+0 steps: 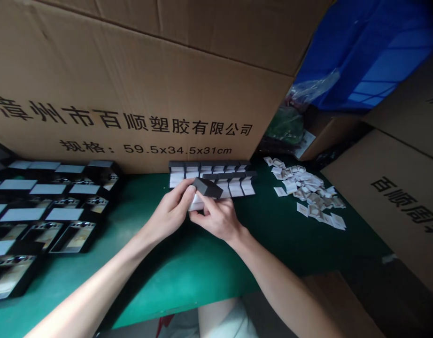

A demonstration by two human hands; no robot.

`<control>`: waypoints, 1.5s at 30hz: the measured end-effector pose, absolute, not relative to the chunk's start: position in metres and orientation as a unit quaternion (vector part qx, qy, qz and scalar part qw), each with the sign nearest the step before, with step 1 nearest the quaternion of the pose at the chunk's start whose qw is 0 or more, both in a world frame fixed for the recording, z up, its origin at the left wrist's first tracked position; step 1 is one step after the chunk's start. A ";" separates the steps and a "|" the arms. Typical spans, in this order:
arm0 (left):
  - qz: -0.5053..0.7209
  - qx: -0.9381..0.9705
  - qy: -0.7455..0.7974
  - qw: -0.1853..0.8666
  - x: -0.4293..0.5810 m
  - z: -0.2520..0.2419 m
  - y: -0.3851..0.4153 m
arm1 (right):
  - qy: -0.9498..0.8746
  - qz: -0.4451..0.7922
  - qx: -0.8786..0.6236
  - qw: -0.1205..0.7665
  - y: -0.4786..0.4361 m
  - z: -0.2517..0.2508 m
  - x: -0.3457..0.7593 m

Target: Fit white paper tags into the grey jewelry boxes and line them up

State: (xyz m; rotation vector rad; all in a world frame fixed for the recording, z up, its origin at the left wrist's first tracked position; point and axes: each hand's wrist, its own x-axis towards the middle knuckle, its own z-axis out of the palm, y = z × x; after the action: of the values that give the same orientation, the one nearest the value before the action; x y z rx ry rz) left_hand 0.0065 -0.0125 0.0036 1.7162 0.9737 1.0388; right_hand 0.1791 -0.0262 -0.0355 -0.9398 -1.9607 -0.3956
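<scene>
Both hands meet over the green table (pixel 188 267) and hold one small box (pixel 206 188) with a dark grey lid and a white base. My left hand (pixel 170 211) grips its left end with the fingers curled round it. My right hand (pixel 216 217) pinches its right side from below, thumb on the lid. Just behind the hands stand two rows of the same small grey-and-white boxes (pixel 223 177), packed side by side.
A large printed cardboard carton (pixel 132 89) walls off the back of the table. Open black boxes with white inserts (pixel 43 211) cover the left. A heap of small white packets (pixel 308 192) lies at the right, beside another carton (pixel 396 202) and a blue crate (pixel 371 51).
</scene>
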 end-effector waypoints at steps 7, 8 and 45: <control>0.416 0.664 0.391 0.483 0.002 0.000 -0.011 | -0.798 -0.143 -0.396 0.432 -0.025 -0.039 0.181; 0.417 0.657 0.390 0.493 0.001 0.000 -0.011 | -0.795 -0.146 -0.395 0.437 -0.025 -0.038 0.181; 0.405 0.683 0.428 0.432 0.001 -0.006 -0.007 | -0.754 0.060 -0.397 0.520 -0.030 -0.027 0.180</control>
State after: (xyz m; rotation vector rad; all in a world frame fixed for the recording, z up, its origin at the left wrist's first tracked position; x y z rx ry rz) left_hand 0.0011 -0.0068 -0.0063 1.7026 1.0670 1.0107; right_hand 0.1801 -0.0298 -0.0273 -0.9530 -1.8079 0.1448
